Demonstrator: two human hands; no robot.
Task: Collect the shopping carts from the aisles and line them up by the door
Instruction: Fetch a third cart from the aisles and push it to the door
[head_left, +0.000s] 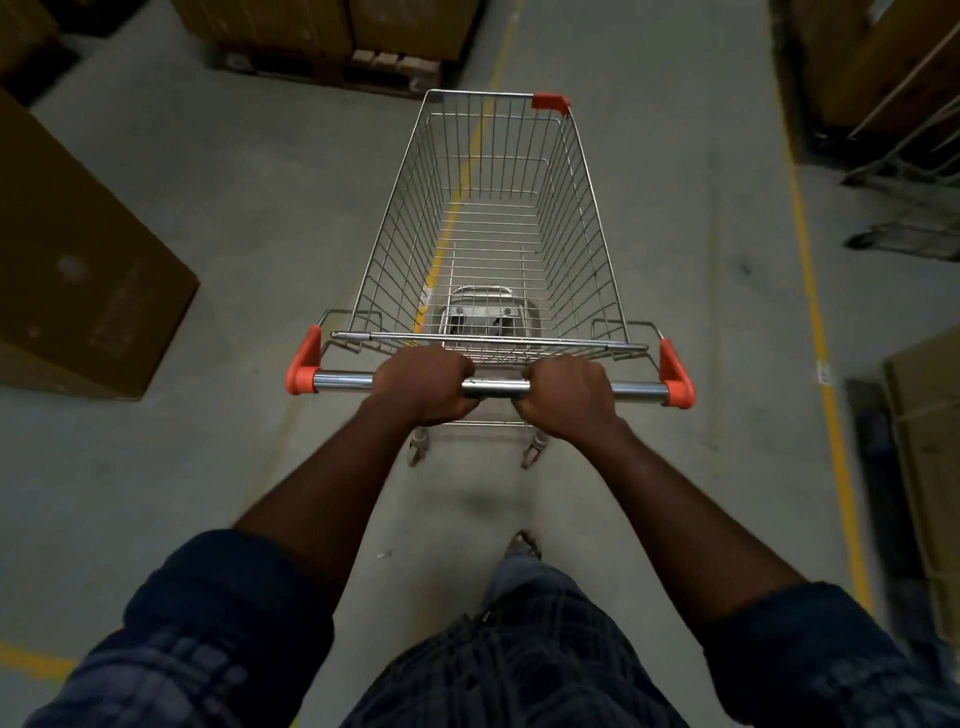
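Standing on the grey concrete floor (208, 218) mid-aisle, the chrome wire shopping cart (493, 249) points away from the person with its basket empty. Both hands are clenched round its polished steel handle bar (496, 387). The left hand (423, 384) and the right hand (566, 397) sit close together near the middle, knuckles up, with bare bar showing between them and out toward the orange plastic end caps (304, 366).

With nothing in it, the cart should be light and roll easily on its small rear castors (418, 449), and the wire frame looks stiff enough to take a push without flexing. The smooth bar may be slippery, and the centred grip probably gives little leverage for turning. Hands set wider, nearer the orange caps, would likely steer it better and make it easier to nest it into a row.

A painted yellow line (452, 208) runs under the cart, and another yellow stripe (815, 291) marks the lane's right edge. A large brown cardboard box (78, 260) stands to the left, more cartons sit on a dark wooden pallet (332, 70) ahead, and boxes line the right side. No door or other cart is clearly in view, so this looks like the fetching stage of the task.
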